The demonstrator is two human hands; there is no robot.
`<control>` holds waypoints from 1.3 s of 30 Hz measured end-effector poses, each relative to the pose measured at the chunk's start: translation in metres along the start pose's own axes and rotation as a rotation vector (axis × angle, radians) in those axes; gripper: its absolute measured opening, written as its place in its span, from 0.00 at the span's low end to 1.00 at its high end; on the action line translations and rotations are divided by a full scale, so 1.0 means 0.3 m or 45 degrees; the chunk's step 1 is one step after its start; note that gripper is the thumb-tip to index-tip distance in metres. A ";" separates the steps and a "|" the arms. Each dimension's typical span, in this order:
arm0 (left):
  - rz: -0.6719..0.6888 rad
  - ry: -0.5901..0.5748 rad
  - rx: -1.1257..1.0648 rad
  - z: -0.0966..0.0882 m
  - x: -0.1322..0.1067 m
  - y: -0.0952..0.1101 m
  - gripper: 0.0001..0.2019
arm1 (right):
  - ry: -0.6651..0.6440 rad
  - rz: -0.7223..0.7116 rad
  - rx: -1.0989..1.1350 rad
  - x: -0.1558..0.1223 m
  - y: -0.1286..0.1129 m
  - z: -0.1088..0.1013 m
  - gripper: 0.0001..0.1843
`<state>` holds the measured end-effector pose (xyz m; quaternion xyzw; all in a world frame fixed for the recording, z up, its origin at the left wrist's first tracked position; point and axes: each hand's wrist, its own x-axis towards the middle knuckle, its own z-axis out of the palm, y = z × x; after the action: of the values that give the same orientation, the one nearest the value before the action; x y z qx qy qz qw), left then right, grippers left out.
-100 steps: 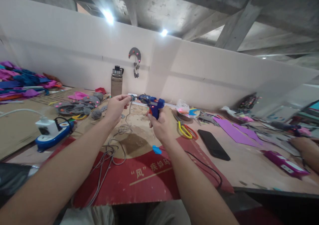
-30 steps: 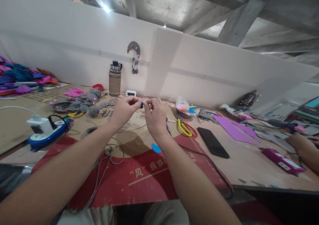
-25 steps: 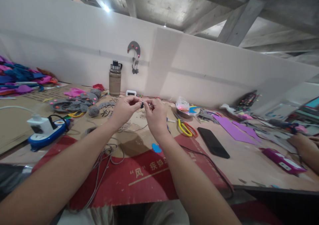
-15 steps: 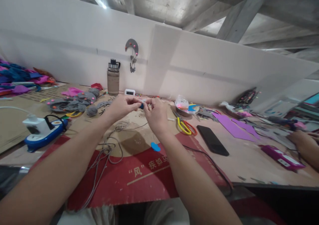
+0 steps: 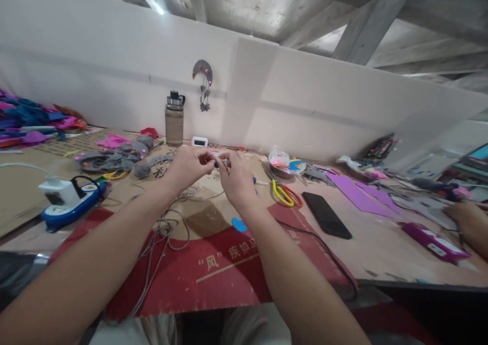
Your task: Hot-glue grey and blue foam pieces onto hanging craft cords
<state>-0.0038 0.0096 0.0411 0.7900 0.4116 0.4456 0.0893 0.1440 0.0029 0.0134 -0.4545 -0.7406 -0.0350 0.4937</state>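
My left hand (image 5: 192, 166) and my right hand (image 5: 235, 174) meet fingertip to fingertip over the middle of the table. Both are closed in a pinch around a small dark blue piece (image 5: 217, 164), mostly covered by the fingers, so its kind cannot be made out. Below them a thin grey cord (image 5: 168, 228) lies in loose loops on a red and tan cardboard sheet (image 5: 229, 279). A bright blue cut-out piece (image 5: 239, 225) rests on the cardboard beside my right forearm.
Yellow- and orange-handled scissors (image 5: 284, 193) and a black phone (image 5: 327, 215) lie to the right. Purple felt sheets (image 5: 358, 195) and a magenta box (image 5: 434, 241) are farther right, near another person's hand (image 5: 468, 223). A bottle (image 5: 174, 121) stands at the back; a blue power strip (image 5: 72, 207) sits left.
My fingertips have drawn closer together, covering more of the small blue piece. On the right, the other person's hand has shifted slightly.
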 end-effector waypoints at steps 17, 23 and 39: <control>-0.254 0.132 -0.364 0.031 -0.002 -0.001 0.04 | 0.046 0.272 0.371 -0.005 -0.008 0.013 0.09; -0.237 0.117 -0.385 0.032 -0.004 0.002 0.04 | 0.058 0.287 0.333 -0.005 -0.004 0.014 0.11; -0.172 0.161 -0.322 0.041 -0.015 0.019 0.04 | 0.068 0.264 0.213 0.000 -0.023 -0.003 0.11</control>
<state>0.0079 0.0055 0.0340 0.7132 0.4093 0.5358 0.1916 0.1397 -0.0015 0.0167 -0.4846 -0.6766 0.0660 0.5505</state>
